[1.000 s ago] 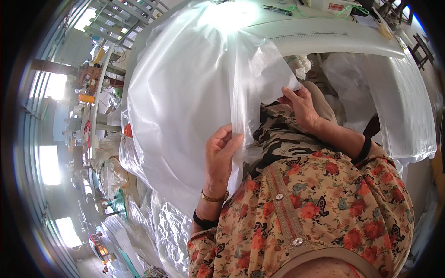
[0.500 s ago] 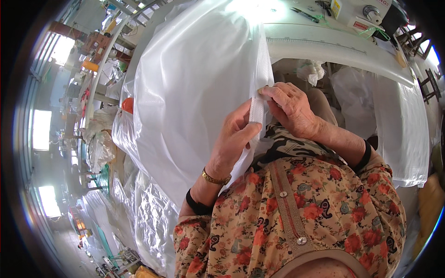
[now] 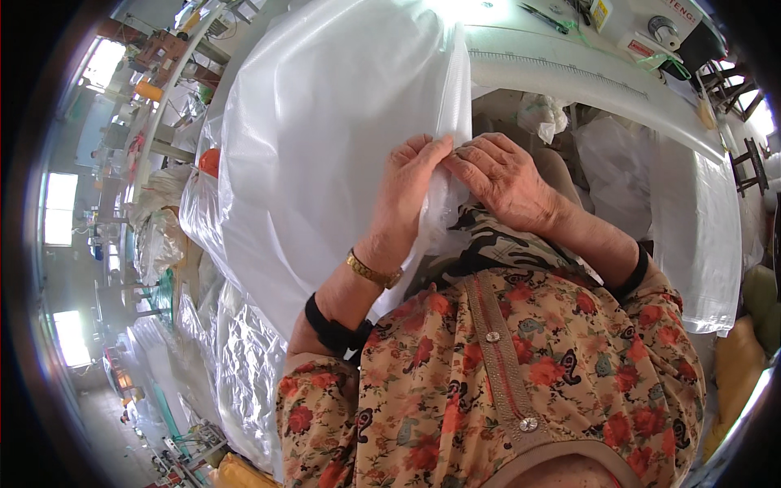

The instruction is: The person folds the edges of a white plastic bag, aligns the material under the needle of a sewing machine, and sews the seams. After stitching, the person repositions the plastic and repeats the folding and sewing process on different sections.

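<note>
A large sheet of translucent white plastic drapes from the table down toward my lap. Its right edge is a folded, ribbed hem that runs from the bright light toward me. Pinching this hem from the left is my left hand, thumb and forefinger together. My right hand grips the same edge from the right, its fingertips almost touching those of the left. The bit of hem between the fingertips is mostly hidden. Below the hands the loose edge falls in soft folds over camouflage-patterned cloth.
The white table carries a ruler strip along its near edge. Tweezers lie behind it, beside a white sewing machine at the far right. More clear plastic sheeting hangs at the right, and crumpled plastic lies at the left.
My left hand has moved up along the hem and now meets the right hand's fingertips. The right hand has shifted slightly left. The hem below them hangs looser.
</note>
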### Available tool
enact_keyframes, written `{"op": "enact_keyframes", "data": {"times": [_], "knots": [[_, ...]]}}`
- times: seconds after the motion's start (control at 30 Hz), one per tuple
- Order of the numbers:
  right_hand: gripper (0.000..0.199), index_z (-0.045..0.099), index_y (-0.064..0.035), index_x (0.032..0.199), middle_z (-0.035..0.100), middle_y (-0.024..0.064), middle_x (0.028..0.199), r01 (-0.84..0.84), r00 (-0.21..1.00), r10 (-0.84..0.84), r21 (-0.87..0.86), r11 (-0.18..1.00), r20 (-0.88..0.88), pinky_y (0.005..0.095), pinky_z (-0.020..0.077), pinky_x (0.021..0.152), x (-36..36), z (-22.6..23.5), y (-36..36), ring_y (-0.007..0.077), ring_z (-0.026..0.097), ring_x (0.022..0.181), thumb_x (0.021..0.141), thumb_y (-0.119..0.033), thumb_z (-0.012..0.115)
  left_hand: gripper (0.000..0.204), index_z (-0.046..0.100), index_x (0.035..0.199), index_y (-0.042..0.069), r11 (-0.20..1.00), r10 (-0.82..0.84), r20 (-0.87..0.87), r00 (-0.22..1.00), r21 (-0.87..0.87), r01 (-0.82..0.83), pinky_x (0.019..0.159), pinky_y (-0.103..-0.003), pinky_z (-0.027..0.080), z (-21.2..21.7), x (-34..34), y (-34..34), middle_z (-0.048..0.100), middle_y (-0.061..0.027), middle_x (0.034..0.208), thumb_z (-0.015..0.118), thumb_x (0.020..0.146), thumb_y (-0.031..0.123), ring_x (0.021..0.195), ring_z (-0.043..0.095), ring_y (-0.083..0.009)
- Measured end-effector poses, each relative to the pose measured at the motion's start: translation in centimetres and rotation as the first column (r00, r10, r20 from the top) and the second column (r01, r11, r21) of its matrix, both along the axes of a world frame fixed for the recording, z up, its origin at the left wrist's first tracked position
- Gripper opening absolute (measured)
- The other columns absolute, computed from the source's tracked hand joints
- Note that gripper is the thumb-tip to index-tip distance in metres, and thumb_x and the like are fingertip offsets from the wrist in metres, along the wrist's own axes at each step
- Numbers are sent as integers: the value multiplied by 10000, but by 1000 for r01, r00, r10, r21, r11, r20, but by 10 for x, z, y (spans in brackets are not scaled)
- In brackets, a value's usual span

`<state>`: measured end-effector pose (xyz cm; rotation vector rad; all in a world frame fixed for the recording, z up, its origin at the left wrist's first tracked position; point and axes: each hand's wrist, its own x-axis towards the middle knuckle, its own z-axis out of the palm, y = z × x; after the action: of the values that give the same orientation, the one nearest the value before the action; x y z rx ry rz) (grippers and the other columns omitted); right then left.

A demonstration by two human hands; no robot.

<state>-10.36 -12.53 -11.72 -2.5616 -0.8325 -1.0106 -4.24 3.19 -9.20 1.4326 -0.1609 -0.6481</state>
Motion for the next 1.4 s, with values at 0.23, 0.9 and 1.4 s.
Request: {"op": "enact_keyframes", "data": {"times": [0.23,0.9,1.4], "knots": [[417,463,54,1241,611,123,982,379,896,138,889,257,-422,261,493,733,33,-12,-41,135,571,868,965,-248,542,183,565,720,0,938,-184,671,718,337,-75,480,-243,329,39,34,20,446,42,574,612,869,96,550,384,-39],[326,616,-15,1021,666,105,889,-288,744,570,603,744,-348,341,518,717,78,-100,13,174,628,821,910,-294,487,44,519,804,55,640,-757,650,66,758,-128,585,-435,468,-6,12,2,597,-135,712,563,799,53,638,614,-341],[267,653,29,772,658,176,692,643,493,-442,-28,765,-749,397,524,687,203,44,-100,302,658,702,850,-204,550,179,568,763,38,966,-155,1,988,-211,151,387,-183,255,1,-3,3,458,68,545,597,911,134,432,362,-6]]}}
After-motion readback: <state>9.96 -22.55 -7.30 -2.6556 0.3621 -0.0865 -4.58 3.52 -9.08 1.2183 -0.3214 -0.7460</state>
